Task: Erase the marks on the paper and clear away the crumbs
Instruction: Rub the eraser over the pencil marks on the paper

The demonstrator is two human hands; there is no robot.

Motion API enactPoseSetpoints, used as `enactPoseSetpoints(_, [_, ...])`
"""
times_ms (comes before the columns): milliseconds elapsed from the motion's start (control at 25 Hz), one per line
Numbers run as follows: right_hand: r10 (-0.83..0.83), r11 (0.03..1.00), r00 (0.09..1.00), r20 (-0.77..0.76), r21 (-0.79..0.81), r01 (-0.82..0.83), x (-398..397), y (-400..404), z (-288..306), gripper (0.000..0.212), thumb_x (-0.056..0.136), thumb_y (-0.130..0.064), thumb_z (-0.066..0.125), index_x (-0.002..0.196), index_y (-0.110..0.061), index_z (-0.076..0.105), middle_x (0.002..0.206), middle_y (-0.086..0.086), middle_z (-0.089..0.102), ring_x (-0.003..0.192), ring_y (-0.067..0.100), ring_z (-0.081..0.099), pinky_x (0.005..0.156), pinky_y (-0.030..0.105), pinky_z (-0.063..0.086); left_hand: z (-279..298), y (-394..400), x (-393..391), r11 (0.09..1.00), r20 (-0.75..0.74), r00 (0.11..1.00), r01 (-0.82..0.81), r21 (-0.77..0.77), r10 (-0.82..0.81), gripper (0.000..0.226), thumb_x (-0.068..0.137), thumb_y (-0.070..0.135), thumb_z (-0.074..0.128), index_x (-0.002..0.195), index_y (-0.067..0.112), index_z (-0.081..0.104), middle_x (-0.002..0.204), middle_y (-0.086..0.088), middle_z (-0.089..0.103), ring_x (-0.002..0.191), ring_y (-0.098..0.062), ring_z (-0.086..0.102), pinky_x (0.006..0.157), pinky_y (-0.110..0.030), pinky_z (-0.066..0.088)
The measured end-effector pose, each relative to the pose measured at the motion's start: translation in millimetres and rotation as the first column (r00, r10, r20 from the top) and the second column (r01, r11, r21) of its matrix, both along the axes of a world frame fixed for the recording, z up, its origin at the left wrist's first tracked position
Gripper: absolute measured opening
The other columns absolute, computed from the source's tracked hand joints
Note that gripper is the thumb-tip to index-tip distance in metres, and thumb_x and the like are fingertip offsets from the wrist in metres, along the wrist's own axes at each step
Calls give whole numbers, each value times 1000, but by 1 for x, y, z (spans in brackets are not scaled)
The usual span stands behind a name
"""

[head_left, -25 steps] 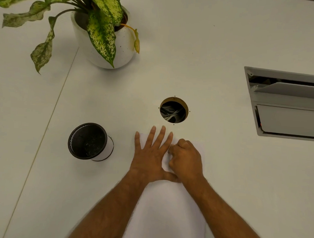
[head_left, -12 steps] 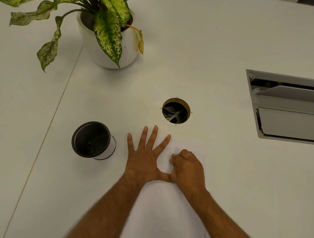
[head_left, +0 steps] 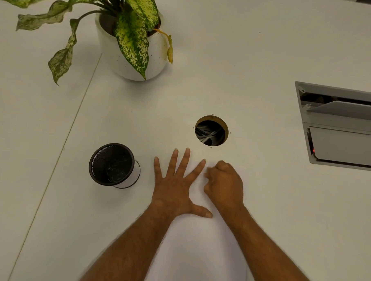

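Observation:
A white sheet of paper (head_left: 196, 257) lies on the white table in front of me and runs between my forearms to the lower edge of the view. My left hand (head_left: 174, 188) rests flat on the sheet's upper left part, fingers spread, holding nothing. My right hand (head_left: 225, 184) sits just to its right near the sheet's top edge. Its fingers are curled tight and pressed down on the paper, pinched as around a small eraser that they hide. I can make out no marks or crumbs on the paper.
A black mesh cup (head_left: 112, 164) stands left of my left hand. A round cable hole (head_left: 211, 131) opens just beyond my fingers. A potted plant (head_left: 130, 59) stands at the back left. A grey hatch (head_left: 342, 128) is set into the table at right.
My left hand has slid left and spread its fingers wider. My right hand has shifted up and right along the paper's top edge, still curled tight.

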State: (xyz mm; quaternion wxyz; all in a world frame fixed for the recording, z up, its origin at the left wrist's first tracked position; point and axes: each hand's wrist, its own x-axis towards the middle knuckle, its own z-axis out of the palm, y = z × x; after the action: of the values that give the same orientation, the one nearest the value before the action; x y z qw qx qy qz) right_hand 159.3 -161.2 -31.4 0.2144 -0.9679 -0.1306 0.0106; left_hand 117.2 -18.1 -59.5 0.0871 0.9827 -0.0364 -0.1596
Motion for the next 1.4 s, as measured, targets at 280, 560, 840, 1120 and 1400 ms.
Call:
enactPoseSetpoints(280, [-48,993,989,-140,100,62,-49,-18,3,22,85,-11,66,64,-8,62,60,-7,51,53,2,39,52,8,28,0,0,2,1000,-5,1000,5,29,-5,127,55,104,32,146,44,-33,158,-4,-39,145,-35,-36,108,-74,-18])
enactPoseSetpoints(560, [18,999,993,-120,32,-14,-19,-4,5,2,74,-4,75,75,-4,73,66,3,62,60,17,54,51,23,44,0,0,1,1000,-6,1000,4,11,-4,128,50,107,24,146,44,-33,159,-4,-39,144,-34,-36,108,-75,-15])
enactPoseSetpoints(840, [-3,999,997,-77,50,7,-21,-3,6,7,75,-6,76,70,-6,72,63,3,62,57,16,54,51,21,43,-1,0,2,1000,-3,1000,6,19,-6,128,50,107,24,146,44,-32,159,-4,-38,145,-35,-35,108,-76,-13])
enactPoseSetpoints(1120, [-26,996,985,-170,82,41,-42,-13,6,17,84,-9,67,67,-7,63,62,-3,56,57,9,46,51,16,34,-3,0,2,999,8,1000,7,34,-7,121,57,103,25,147,44,-31,160,-5,-37,145,-36,-34,108,-75,-14])
enactPoseSetpoints(1400, [52,999,998,-38,-11,-52,-5,4,8,9,65,-4,81,72,-7,76,60,5,62,55,20,56,49,23,42,0,0,1,1000,-11,1000,2,15,-2,131,48,108,27,146,44,-32,158,-4,-39,144,-34,-37,108,-76,-15])
